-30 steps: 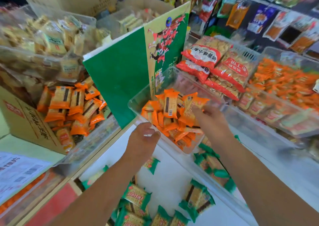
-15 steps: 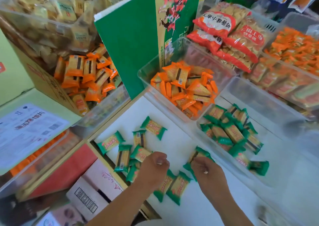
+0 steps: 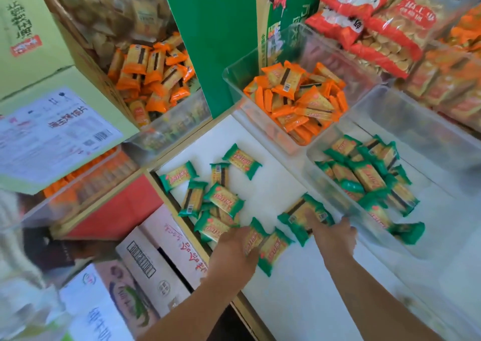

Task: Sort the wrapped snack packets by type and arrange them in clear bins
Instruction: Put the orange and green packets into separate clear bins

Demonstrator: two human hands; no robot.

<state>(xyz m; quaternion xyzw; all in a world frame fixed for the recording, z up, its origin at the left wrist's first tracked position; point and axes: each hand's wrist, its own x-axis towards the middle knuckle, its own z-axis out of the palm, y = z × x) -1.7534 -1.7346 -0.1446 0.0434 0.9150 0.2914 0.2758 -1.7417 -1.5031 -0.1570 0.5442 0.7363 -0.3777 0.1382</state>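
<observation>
Several green snack packets [image 3: 216,194] lie loose on the white table [image 3: 273,184]. My left hand [image 3: 234,247] grips one green packet [image 3: 256,235] near the table's front edge. My right hand [image 3: 334,235] pinches another green packet [image 3: 299,214] just in front of a clear bin [image 3: 311,155] that holds several green packets [image 3: 364,176]. One more green packet [image 3: 273,253] lies between my hands. Behind, a second clear bin [image 3: 233,80] is filled with orange packets [image 3: 294,98].
An upright green carton [image 3: 208,41] stands behind the table. On the left is a box of orange packets [image 3: 153,77]. Red biscuit bags [image 3: 377,20] and more bins sit at the back right. Cardboard boxes [image 3: 161,257] lie below the table's left edge.
Both hands left the orange bin, came down to the table and took hold of green packets. The view tilted down and moved closer.
</observation>
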